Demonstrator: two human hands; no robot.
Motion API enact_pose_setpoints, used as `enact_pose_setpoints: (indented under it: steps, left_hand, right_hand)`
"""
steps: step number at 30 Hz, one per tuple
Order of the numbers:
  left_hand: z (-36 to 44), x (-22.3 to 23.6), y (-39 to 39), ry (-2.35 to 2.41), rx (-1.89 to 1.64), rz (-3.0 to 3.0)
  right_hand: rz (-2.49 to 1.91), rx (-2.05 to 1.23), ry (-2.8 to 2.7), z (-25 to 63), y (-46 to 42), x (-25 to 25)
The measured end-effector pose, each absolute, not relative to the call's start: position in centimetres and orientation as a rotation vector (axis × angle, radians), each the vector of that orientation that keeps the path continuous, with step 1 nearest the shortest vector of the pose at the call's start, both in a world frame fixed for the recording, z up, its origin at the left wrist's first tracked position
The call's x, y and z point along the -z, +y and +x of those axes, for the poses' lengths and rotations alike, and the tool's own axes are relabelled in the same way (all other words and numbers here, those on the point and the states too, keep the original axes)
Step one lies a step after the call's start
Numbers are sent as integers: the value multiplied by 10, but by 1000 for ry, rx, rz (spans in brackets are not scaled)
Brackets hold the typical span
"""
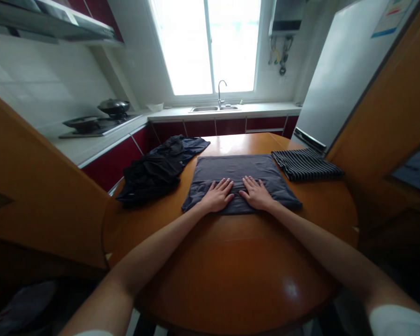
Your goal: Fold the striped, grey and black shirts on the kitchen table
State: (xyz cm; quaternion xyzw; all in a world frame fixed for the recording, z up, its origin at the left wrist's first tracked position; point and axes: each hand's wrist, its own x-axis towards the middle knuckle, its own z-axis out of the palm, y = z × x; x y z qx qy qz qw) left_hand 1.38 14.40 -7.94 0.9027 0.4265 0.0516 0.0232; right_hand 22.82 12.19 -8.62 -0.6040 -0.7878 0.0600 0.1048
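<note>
At centre of frame, left hand (217, 194) and right hand (257, 192) pressing flat, fingers spread, grasping nothing, on dark grey folded cloth (238, 167) lying on round orange-brown wooden table (231, 266). Rumpled black garments (154, 172) lying left of centre, black-and-white striped folded cloth (306, 164) right.
</note>
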Motion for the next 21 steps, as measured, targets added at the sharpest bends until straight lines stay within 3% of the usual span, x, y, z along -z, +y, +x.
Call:
enact_pose_setpoints:
  steps: [5,8,11,15,21]
  left_hand:
    - [-32,65,157,1539,-82,2608]
    - [-41,54,151,1669,-238,2636]
    - [-34,42,129,1379,-451,2797]
    - [-20,34,97,897,-328,2839]
    - [-19,31,92,895,-185,2659]
  right_hand:
    - [-2044,-237,-2180,285,129,86]
    - [-2077,-86,-2050,297,125,81]
    - [-1768,-14,-2087,294,109,67]
    - [-1273,-289,-2414,281,85,50]
    - [-1347,-458,-2579,277,74,46]
